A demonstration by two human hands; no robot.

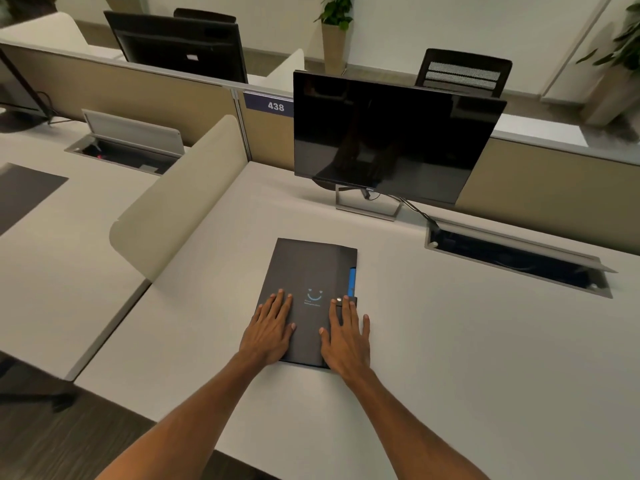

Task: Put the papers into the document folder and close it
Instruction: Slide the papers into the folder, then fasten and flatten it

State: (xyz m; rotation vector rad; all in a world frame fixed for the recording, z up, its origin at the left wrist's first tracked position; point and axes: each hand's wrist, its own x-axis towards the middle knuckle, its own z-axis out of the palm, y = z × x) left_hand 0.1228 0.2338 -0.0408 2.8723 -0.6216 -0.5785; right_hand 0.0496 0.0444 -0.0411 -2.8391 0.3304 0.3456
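Note:
A dark grey document folder (309, 268) lies shut on the white desk (450, 341), with a blue smile logo on its cover and a blue strip at its right edge. A strap with a metal snap (338, 300) sits on the cover near that edge. My left hand (270, 328) rests flat on the folder's near left part, fingers spread. My right hand (346, 336) rests flat on the near right part, fingertips beside the snap. No loose papers are in sight.
A black monitor (391, 140) stands behind the folder, its cable running to an open cable tray (519, 258) at the right. A beige curved divider (180, 199) borders the desk on the left. Partition walls run along the back.

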